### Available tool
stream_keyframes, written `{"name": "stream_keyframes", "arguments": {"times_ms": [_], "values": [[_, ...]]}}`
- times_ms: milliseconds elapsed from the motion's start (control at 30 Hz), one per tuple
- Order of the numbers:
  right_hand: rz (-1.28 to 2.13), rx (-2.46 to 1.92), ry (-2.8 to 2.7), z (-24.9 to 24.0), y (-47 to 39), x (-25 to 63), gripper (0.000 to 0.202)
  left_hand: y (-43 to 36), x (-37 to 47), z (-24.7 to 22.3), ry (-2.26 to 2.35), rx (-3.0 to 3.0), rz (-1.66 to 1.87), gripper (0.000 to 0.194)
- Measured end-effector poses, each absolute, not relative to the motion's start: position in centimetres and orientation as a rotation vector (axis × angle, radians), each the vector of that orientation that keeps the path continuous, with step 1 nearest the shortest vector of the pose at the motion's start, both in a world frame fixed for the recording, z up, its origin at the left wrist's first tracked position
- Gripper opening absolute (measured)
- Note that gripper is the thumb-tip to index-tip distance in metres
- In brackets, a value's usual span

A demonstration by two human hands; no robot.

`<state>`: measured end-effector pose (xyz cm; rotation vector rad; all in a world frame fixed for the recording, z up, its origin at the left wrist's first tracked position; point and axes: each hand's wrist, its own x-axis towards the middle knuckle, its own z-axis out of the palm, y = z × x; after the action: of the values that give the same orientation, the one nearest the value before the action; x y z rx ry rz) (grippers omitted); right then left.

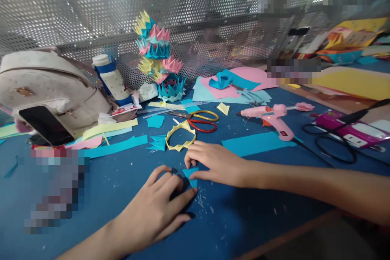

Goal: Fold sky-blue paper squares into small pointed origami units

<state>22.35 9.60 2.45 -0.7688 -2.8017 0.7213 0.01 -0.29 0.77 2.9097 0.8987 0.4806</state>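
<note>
A small folded piece of blue paper lies on the blue table between my hands. My left hand rests low in the view with bent fingers, one fingertip pressed on the paper's lower corner and the thumb apart on the table. From the right, my right hand has its thumb and curled fingers on the same piece, covering part of it. Just beyond my fingers sits a yellow zigzag paper ring, with a folded blue paper piece touching or close to its left side.
Scissors lie behind the ring. To the right are a pink glue gun, its cord and a purple power strip. A paper-crown stack, bottle, phone and bag stand at the back left.
</note>
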Motion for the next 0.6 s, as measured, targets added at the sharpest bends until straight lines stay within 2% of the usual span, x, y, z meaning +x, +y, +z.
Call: {"name": "stream_keyframes", "arguments": {"times_ms": [367, 600], "values": [[0.776, -0.789, -2.735, 2.3, 9.1, 22.4, 0.006, -0.4, -0.1, 0.5, 0.945, 2.863, 0.514, 0.042], [0.729, -0.824, -2.861, 3.6, 9.1, 22.0, 0.021, -0.3, -0.1, 0.9, 0.905, 2.876, 0.484, 0.04]]}}
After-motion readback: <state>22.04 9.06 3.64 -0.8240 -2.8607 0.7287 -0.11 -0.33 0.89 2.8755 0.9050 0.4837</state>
